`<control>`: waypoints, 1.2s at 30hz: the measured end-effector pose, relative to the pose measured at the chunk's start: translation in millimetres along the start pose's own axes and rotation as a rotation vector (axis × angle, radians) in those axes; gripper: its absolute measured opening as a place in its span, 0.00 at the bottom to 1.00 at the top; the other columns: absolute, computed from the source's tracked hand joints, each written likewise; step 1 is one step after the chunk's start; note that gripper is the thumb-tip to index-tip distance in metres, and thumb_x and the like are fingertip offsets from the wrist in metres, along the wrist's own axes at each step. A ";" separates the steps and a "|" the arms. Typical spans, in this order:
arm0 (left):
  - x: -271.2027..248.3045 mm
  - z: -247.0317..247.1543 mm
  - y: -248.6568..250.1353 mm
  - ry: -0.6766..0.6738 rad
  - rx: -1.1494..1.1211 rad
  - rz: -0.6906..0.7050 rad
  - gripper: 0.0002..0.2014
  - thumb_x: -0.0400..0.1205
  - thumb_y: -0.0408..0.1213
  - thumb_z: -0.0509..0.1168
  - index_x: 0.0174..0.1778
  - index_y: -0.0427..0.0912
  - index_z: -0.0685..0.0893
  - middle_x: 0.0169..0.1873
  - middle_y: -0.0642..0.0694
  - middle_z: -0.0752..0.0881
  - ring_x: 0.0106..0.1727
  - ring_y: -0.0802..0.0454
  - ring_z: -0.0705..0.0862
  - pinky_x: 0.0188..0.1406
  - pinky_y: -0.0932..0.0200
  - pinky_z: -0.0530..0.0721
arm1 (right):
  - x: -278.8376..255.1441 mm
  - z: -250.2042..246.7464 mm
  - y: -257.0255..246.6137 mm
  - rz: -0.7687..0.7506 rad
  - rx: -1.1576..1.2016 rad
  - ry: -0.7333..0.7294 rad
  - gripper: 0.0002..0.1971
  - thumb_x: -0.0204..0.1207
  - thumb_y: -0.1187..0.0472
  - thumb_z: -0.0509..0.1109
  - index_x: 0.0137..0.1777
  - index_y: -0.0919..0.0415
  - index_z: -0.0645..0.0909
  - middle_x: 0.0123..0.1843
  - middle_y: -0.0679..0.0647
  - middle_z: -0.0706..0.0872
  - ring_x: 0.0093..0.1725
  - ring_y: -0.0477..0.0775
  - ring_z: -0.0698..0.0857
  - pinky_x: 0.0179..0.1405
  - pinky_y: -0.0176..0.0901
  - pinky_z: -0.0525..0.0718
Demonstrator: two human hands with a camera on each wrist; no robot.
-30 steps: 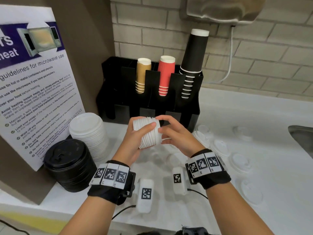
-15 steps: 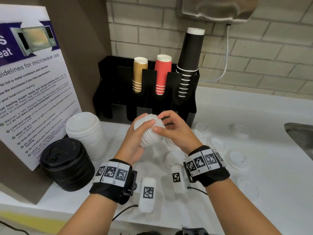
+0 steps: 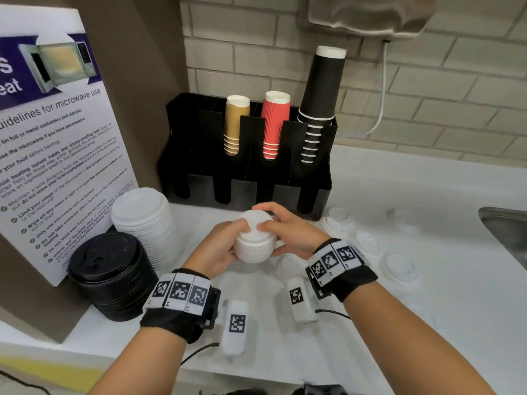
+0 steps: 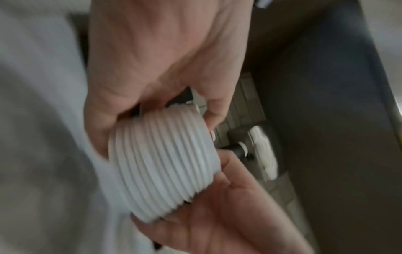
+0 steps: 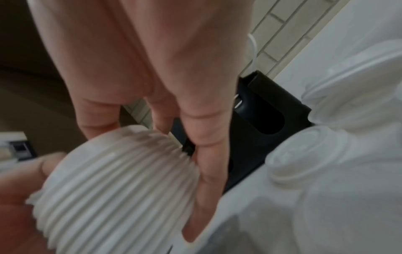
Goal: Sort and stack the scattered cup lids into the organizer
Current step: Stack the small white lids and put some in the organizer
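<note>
Both hands hold a small stack of white lids (image 3: 254, 238) just in front of the black organizer (image 3: 248, 172). My left hand (image 3: 228, 240) grips the stack from the left, thumb on its top. My right hand (image 3: 273, 226) grips it from the right, fingers curled over the top rim. In the left wrist view the ribbed stack of white lids (image 4: 165, 165) lies between both palms. The right wrist view shows the same stack (image 5: 117, 185), blurred. Several clear lids (image 3: 399, 266) lie scattered on the white counter to the right.
A tall stack of white lids (image 3: 145, 220) and a stack of black lids (image 3: 111, 275) stand at the left by a microwave notice board (image 3: 57, 138). Gold, red and black cup stacks fill the organizer's rear slots. A sink edge (image 3: 507, 226) is at the far right.
The stack of white lids has turned from lying sideways to standing with its top up, and both hands have lowered it toward the counter.
</note>
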State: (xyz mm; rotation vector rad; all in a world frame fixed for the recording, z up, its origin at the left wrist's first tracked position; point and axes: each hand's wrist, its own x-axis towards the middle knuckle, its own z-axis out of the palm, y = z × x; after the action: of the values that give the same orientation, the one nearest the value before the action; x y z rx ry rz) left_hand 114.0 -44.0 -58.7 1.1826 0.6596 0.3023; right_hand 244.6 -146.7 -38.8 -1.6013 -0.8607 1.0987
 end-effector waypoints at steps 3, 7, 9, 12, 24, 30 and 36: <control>1.5 -10.0 -7.3 -0.013 0.261 -0.081 0.17 0.81 0.34 0.64 0.66 0.35 0.80 0.56 0.38 0.87 0.57 0.44 0.87 0.43 0.53 0.89 | 8.7 7.6 8.3 0.087 -0.086 -0.028 0.17 0.80 0.61 0.65 0.67 0.46 0.75 0.54 0.50 0.78 0.53 0.50 0.81 0.44 0.46 0.87; 1.8 -17.1 -13.2 0.007 0.412 -0.112 0.19 0.82 0.36 0.68 0.67 0.33 0.79 0.56 0.37 0.87 0.57 0.41 0.87 0.60 0.45 0.87 | 19.9 11.6 12.2 0.136 -0.362 -0.086 0.18 0.81 0.58 0.63 0.69 0.43 0.72 0.56 0.51 0.78 0.54 0.54 0.80 0.49 0.47 0.82; 1.8 -16.7 -12.7 0.024 0.541 -0.109 0.17 0.82 0.39 0.68 0.66 0.39 0.78 0.57 0.41 0.85 0.57 0.41 0.86 0.57 0.46 0.86 | 25.3 8.1 13.1 0.114 -0.584 -0.111 0.19 0.83 0.54 0.62 0.72 0.43 0.70 0.61 0.52 0.78 0.56 0.53 0.78 0.54 0.44 0.78; 1.3 -14.2 -10.3 0.031 0.685 -0.032 0.26 0.82 0.38 0.68 0.75 0.57 0.70 0.62 0.50 0.77 0.59 0.42 0.82 0.43 0.48 0.90 | 33.5 -5.8 8.7 0.065 -0.794 -0.033 0.18 0.84 0.54 0.61 0.73 0.49 0.73 0.69 0.54 0.79 0.63 0.52 0.78 0.63 0.42 0.76; 8.9 -18.6 -17.3 -0.068 0.792 0.071 0.41 0.76 0.42 0.76 0.84 0.52 0.63 0.77 0.48 0.69 0.74 0.43 0.73 0.61 0.44 0.86 | 51.7 -66.3 20.8 0.269 -1.260 -0.034 0.36 0.70 0.57 0.79 0.77 0.48 0.69 0.75 0.56 0.73 0.71 0.58 0.75 0.60 0.41 0.74; 13.6 -18.7 -20.6 -0.028 0.910 0.162 0.44 0.73 0.44 0.78 0.83 0.48 0.64 0.63 0.52 0.63 0.65 0.55 0.68 0.72 0.59 0.71 | 33.2 -65.9 0.4 0.046 -0.855 0.104 0.25 0.71 0.53 0.77 0.67 0.47 0.74 0.56 0.52 0.82 0.57 0.55 0.82 0.51 0.39 0.77; 16.8 -16.1 -18.6 0.019 0.834 0.229 0.47 0.65 0.38 0.84 0.79 0.48 0.68 0.64 0.50 0.77 0.60 0.52 0.77 0.58 0.61 0.74 | 3.1 -31.1 -1.7 -0.151 -0.763 -0.027 0.24 0.67 0.58 0.80 0.63 0.44 0.80 0.58 0.48 0.82 0.56 0.48 0.82 0.55 0.36 0.80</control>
State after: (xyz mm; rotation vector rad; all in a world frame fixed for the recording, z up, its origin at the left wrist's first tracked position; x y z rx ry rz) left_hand 114.9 -29.6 -84.7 2.0630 0.6860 0.2312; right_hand 274.8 -153.4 -34.3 -2.0818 -1.5101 0.7113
